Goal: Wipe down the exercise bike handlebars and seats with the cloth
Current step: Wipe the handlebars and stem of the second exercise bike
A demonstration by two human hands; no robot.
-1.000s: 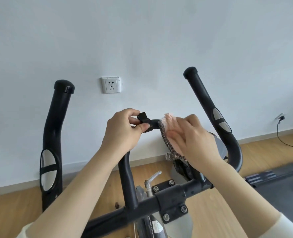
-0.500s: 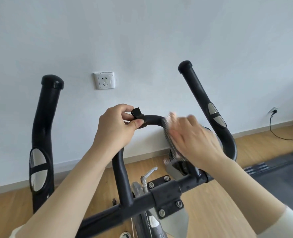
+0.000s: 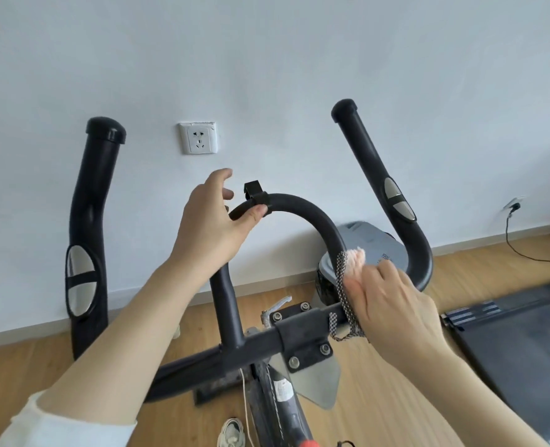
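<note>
A: Two hands at work; where's the soft pink-and-checked cloth (image 3: pixel 347 279)?

B: Clamped under the right hand (image 3: pixel 393 304), pressed round the curved black foam handlebar loop (image 3: pixel 302 211) at its lower end.

A: And the left hand (image 3: pixel 209 224)?

B: Fingers loosely parted, thumb resting on the loop's top. The cloth looks limp and light; bunch it in the palm.

— What do you have on the wall ahead of you?
— A white wall socket (image 3: pixel 198 138), and far right a plug with a black cable (image 3: pixel 525 250) trailing down to the wooden floor (image 3: pixel 380 411).
— And lower down?
— A dark treadmill deck (image 3: pixel 518 343) at your right, a sneaker (image 3: pixel 231 432) at the bottom edge.
</note>
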